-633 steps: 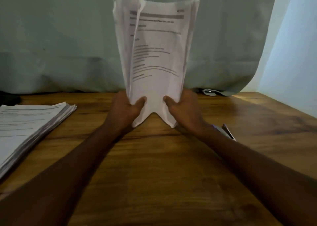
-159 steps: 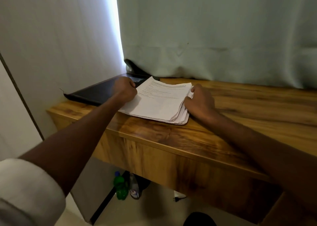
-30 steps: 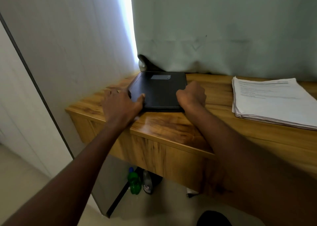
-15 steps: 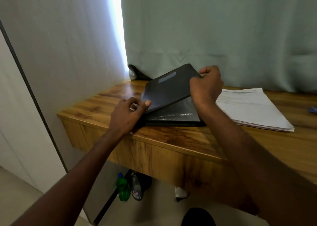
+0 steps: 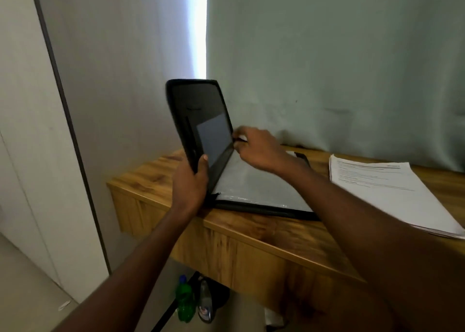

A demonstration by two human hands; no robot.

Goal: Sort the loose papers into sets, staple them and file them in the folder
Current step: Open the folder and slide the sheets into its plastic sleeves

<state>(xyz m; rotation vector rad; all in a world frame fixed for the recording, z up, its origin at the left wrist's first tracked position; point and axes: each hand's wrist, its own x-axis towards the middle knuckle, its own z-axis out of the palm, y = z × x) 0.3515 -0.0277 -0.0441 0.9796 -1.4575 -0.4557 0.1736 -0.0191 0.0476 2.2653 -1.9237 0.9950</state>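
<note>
A black zip folder (image 5: 198, 110) lies open at the left end of the wooden desk (image 5: 251, 233). Its cover stands nearly upright, and its lower half shows a clear plastic sleeve (image 5: 256, 185). My left hand (image 5: 190, 183) grips the cover's near bottom edge, thumb on the inside. My right hand (image 5: 261, 150) reaches over the sleeve with curled fingertips pinching the cover's right edge; it is motion-blurred. The stack of printed papers (image 5: 382, 190) lies flat on the desk, to the right of the folder and apart from it.
A grey curtain (image 5: 327, 67) hangs behind the desk, and a wall (image 5: 113, 80) closes off the left side. Under the desk stand a green bottle (image 5: 185, 299) and a clear bottle (image 5: 205, 301). The desk's front edge runs diagonally below my arms.
The folder's cover has swung from slightly raised to nearly upright. My left hand has moved from the folder's corner onto the cover's bottom edge, and my right hand has slid down along its right edge.
</note>
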